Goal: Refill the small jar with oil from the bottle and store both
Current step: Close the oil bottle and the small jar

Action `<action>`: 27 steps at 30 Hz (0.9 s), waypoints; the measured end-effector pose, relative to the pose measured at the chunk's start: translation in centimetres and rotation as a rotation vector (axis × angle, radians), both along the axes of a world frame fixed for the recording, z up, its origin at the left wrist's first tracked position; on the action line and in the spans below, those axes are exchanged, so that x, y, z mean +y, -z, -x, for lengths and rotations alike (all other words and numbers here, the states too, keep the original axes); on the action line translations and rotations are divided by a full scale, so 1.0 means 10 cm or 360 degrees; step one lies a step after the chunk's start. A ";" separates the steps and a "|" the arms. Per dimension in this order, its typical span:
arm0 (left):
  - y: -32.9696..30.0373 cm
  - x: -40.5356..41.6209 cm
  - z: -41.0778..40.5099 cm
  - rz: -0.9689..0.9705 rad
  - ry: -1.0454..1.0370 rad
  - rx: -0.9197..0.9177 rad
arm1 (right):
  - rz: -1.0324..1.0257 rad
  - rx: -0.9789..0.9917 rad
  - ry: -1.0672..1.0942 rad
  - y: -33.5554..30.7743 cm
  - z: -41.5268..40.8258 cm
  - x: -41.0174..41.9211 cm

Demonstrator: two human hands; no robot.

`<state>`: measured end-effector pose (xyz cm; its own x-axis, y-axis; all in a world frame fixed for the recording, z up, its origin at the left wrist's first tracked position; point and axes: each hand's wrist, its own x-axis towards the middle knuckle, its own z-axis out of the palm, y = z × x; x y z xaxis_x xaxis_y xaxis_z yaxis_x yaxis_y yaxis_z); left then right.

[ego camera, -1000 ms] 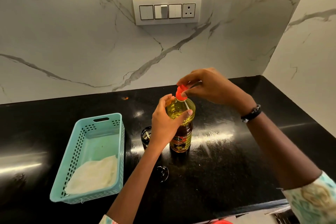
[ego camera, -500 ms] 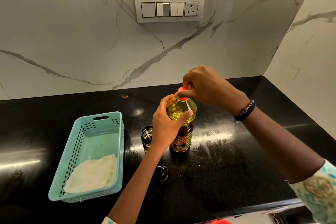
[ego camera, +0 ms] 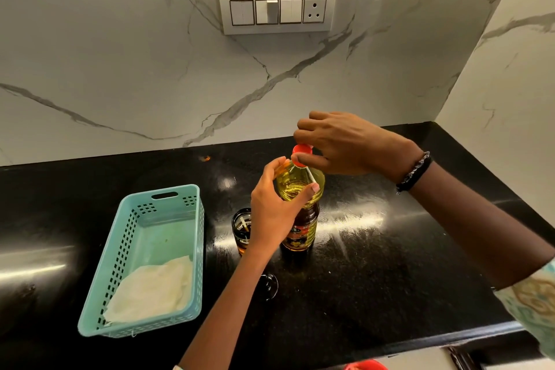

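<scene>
**A:** What sits at the left of the frame?

**B:** A teal perforated basket (ego camera: 144,255) rests on the black counter (ego camera: 375,264) at lower left, a handle slot cut in its far wall. Inside, a white folded cloth (ego camera: 153,291) lies at the near end; the far end shows bare floor.

**A:** And moving toward the centre?

**B:** Just right of the basket stands the small jar (ego camera: 241,230), dark glass, open at the top, with something pale inside that cannot be made out. The left forearm crosses in front of it and hides its right side. Near the forearm, lower down, a small round glassy object (ego camera: 271,285) lies on the counter, half covered by the arm; what it is cannot be told.

**A:** Where is the bottle?

**B:** The oil bottle (ego camera: 303,219) stands upright on the counter at centre frame, just beside the jar. Yellow oil shows through its clear shoulder, and a dark label wraps the lower body. The left hand (ego camera: 276,207) grips the shoulder, fingers (ego camera: 312,188) and thumb curled round it.

**A:** The right hand?

**B:** The right hand (ego camera: 345,144) reaches in from the right, a beaded bracelet (ego camera: 416,171) on the wrist, and pinches the red cap (ego camera: 301,153) on the bottle's neck between thumb and fingertips.

**A:** Anything behind?

**B:** A white marble wall with grey veins carries a switch panel (ego camera: 277,10) at upper centre, three switches and one socket. At the bottom edge, right of centre, a sliver of something red (ego camera: 365,366) shows.
</scene>
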<state>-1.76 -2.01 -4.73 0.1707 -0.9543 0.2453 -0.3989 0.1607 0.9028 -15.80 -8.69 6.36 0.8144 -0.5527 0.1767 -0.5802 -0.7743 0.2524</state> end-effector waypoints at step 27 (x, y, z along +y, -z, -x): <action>0.22 0.83 -0.40 -0.0235 -0.0084 0.0606 | -0.1008 -0.1567 0.0875 1.43 0.03 1.18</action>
